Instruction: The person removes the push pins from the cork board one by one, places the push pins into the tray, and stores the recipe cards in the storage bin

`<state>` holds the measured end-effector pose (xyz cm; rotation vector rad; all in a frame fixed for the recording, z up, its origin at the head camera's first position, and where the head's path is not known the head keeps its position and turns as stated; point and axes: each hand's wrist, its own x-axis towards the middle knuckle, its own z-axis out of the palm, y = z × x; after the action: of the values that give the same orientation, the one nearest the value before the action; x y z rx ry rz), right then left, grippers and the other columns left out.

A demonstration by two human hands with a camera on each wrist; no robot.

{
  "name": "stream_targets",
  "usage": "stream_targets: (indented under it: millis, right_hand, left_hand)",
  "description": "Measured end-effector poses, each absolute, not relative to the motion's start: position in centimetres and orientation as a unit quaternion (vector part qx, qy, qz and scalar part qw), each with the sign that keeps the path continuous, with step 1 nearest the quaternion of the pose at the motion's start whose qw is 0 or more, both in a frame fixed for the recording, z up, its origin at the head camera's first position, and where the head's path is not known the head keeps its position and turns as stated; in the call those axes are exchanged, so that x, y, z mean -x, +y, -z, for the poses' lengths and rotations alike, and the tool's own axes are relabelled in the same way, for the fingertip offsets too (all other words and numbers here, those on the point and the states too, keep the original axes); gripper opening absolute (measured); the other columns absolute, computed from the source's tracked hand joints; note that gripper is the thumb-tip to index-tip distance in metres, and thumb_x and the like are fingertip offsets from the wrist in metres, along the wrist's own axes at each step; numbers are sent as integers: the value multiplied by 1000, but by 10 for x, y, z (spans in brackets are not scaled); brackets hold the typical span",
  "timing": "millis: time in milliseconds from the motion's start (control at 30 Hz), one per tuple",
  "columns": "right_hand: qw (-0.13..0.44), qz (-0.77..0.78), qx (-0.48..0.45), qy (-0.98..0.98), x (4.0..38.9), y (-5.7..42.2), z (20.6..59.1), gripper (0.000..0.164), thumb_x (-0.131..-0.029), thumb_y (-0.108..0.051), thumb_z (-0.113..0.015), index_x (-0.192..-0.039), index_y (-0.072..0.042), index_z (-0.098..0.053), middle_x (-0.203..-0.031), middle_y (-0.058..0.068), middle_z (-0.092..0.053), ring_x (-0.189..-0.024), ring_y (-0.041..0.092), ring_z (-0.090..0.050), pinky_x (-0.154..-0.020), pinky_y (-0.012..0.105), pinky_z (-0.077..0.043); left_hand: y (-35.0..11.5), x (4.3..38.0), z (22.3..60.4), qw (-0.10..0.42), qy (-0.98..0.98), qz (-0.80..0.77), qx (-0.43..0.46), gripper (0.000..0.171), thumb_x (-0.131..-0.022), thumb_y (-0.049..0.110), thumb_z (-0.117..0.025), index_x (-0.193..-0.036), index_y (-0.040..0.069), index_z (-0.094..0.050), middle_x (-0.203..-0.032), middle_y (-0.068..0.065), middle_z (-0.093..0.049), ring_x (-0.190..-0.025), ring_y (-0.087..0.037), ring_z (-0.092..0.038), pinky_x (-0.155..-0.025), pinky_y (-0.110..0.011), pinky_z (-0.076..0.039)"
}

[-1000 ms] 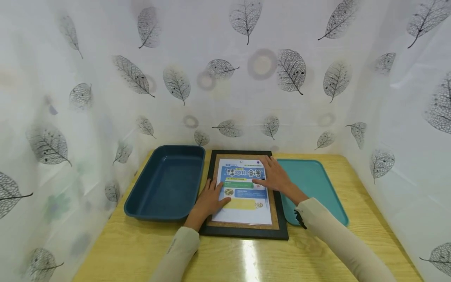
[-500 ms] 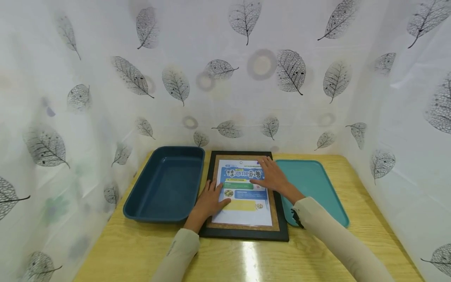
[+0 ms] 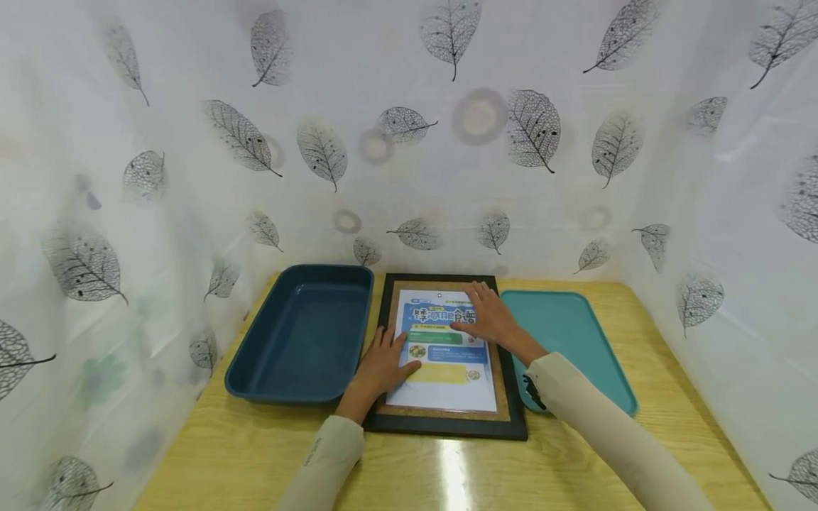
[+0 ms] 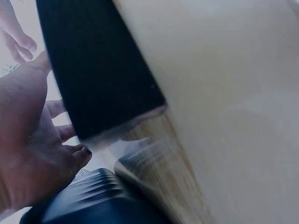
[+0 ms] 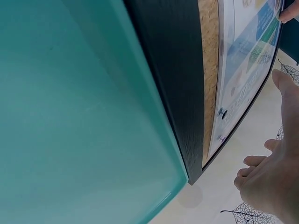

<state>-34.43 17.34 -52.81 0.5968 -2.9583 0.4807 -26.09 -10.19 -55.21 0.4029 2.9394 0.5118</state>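
A corkboard (image 3: 447, 426) with a black frame lies in the middle of the table. On it is a printed sheet (image 3: 441, 399) in a clear sleeve, with a pale pushpin (image 3: 439, 295) at its top edge. My left hand (image 3: 378, 367) rests with spread fingers across the board's left side and the sheet's edge. Over the upper right corner of the sheet, my right hand (image 3: 492, 319) holds its fingers extended; the right wrist view shows this hand (image 5: 266, 182) near a purple pushpin (image 5: 221, 138). Neither hand visibly grips anything.
To the left of the board stands a deep dark blue bin (image 3: 300, 341). A shallow teal tray (image 3: 569, 341) lies at its right, partly under the right forearm. Leaf-patterned white curtains (image 3: 409, 184) enclose the wooden table (image 3: 409, 475) at the back and sides.
My right hand has shifted slightly left over the sheet's upper right corner, covering the purple pushpin in the head view. The left hand stays put on the board.
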Motion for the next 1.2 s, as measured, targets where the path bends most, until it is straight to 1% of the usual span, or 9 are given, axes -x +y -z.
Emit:
stream_targets:
  millis: [200, 333, 533, 767, 967, 1200]
  right_hand:
    - [47, -140, -199, -969, 352, 169, 535, 102, -86, -57, -79, -160, -2, -35, -163, 30, -32, -150, 52, -28, -121, 62, -25]
    - [43, -136, -198, -970, 357, 166, 539, 103, -86, -59, -79, -160, -3, -35, -163, 28, -33, -151, 50, -28, -121, 61, -26]
    - [54, -145, -210, -965, 362, 162, 541, 102, -85, -58, -80, -160, -3, -36, -160, 26, -39, -148, 47, -35, -120, 62, -29]
    - [36, -163, -206, -964, 366, 158, 543, 102, -86, -55, -80, -161, -3, -34, -162, 28, -35, -150, 47, -32, -121, 62, -26]
    - [33, -162, -205, -965, 372, 156, 549, 101, -87, -55, -79, -161, -2, -34, -161, 29, -35, -149, 48, -32, -122, 62, -24]
    - [22, -188, -204, -960, 374, 149, 548, 99, -87, -52, -80, -161, -3, -35, -162, 26, -36, -150, 47, -32, -121, 64, -25]
  left_hand:
    - [-102, 262, 554, 62, 974, -170, -134, 82, -99, 58, -64, -160, 8, -40, -171, -21, -18, -156, -46, -14, -122, -58, -27]
    - [-103, 262, 554, 63, 975, -167, -134, 83, -98, 59, -63, -160, 9, -40, -170, -21, -19, -156, -46, -14, -122, -58, -27]
    - [-103, 263, 553, 72, 975, -163, -131, 84, -98, 61, -62, -161, 10, -38, -171, -20, -17, -157, -46, -13, -122, -58, -27]
    - [-101, 264, 554, 77, 975, -165, -125, 84, -98, 62, -61, -161, 12, -39, -172, -18, -17, -157, -45, -12, -122, -58, -26]
    - [-100, 266, 557, 73, 975, -169, -127, 84, -97, 62, -63, -161, 12, -40, -171, -19, -18, -157, -45, -12, -121, -58, -29]
    - [-102, 266, 558, 66, 975, -174, -126, 83, -96, 60, -66, -159, 11, -42, -170, -21, -20, -156, -46, -14, -121, -58, -30]
